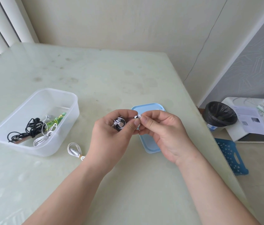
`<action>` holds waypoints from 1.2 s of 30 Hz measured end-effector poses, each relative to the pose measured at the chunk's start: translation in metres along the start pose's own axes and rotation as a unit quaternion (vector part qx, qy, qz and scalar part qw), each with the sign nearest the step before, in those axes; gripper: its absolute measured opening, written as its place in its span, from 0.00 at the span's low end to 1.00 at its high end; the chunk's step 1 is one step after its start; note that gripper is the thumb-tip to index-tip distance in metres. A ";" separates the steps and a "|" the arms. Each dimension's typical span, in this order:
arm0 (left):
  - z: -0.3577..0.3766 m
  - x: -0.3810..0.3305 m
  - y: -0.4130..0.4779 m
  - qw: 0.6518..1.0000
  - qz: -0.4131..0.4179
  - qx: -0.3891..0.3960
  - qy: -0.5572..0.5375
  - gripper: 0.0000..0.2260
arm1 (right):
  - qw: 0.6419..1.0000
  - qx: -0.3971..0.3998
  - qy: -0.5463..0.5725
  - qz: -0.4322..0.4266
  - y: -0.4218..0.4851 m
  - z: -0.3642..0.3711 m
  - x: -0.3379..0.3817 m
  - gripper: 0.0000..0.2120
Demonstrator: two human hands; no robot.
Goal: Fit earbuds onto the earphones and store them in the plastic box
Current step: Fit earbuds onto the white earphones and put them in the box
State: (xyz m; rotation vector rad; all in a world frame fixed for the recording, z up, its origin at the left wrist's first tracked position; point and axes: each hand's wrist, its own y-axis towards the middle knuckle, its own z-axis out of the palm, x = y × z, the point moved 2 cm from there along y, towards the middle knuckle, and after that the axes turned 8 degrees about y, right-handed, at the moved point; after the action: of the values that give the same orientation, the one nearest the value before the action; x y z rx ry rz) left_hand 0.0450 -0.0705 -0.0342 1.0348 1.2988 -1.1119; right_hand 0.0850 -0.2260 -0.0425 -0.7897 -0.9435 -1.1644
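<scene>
My left hand (111, 135) holds a coiled black-and-white earphone (119, 124) in its palm, with the earpiece (137, 116) pinched at the fingertips. My right hand (160, 132) pinches a small white earbud tip against that earpiece; the tip is mostly hidden by the fingers. A clear plastic box (30, 146) stands at the left with black, white and green earphones coiled inside. Another white earphone coil (74, 149) lies on the table just in front of the box. Under my hands lies the blue lid (149, 145).
The pale green table (111, 78) ends at a right edge near the blue lid. Beyond it on the floor are a black-lined bin (219, 114), a blue plastic stool (231, 153) and a white low stand (241, 133) with papers and small bottles.
</scene>
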 end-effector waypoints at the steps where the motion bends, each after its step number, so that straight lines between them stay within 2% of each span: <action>1: 0.000 0.000 0.000 1.000 -0.001 0.002 -0.005 0.03 | 1.000 -0.005 -0.015 -0.017 0.001 -0.001 0.000 0.02; 6: -0.001 0.002 0.001 1.000 -0.009 0.011 -0.015 0.04 | 0.992 -0.038 -0.075 -0.096 0.000 -0.002 0.000 0.03; 12: -0.001 0.001 0.001 0.997 -0.033 0.020 -0.073 0.05 | 0.990 -0.021 -0.096 -0.099 -0.001 -0.001 0.001 0.05; 15: -0.001 0.002 0.001 0.997 -0.041 0.037 -0.061 0.04 | 0.990 -0.016 -0.092 -0.104 -0.001 0.001 0.002 0.06; 20: -0.001 0.002 0.000 0.994 -0.075 0.056 -0.060 0.06 | 0.980 0.035 -0.157 -0.116 0.000 -0.003 0.006 0.05; 26: -0.001 0.002 0.000 0.990 -0.091 0.096 -0.049 0.05 | 0.976 0.099 -0.179 -0.077 -0.001 -0.007 0.005 0.03; 31: -0.002 -0.002 0.000 0.982 -0.105 0.106 -0.119 0.08 | 0.985 0.066 -0.135 -0.087 0.000 -0.005 0.004 0.07; 34: -0.004 -0.005 0.003 0.974 -0.121 0.096 -0.165 0.08 | 0.993 0.028 -0.098 -0.066 0.001 -0.005 0.004 0.12; 36: -0.005 -0.008 0.004 0.970 -0.119 0.095 -0.191 0.12 | 0.994 0.028 -0.098 -0.048 0.001 -0.005 0.003 0.14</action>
State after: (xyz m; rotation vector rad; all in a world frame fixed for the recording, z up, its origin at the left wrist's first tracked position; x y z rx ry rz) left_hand 0.0481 -0.0650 -0.0263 0.7624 1.0358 -1.5586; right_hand 0.0876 -0.2316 -0.0421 -0.8313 -1.1843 -1.1527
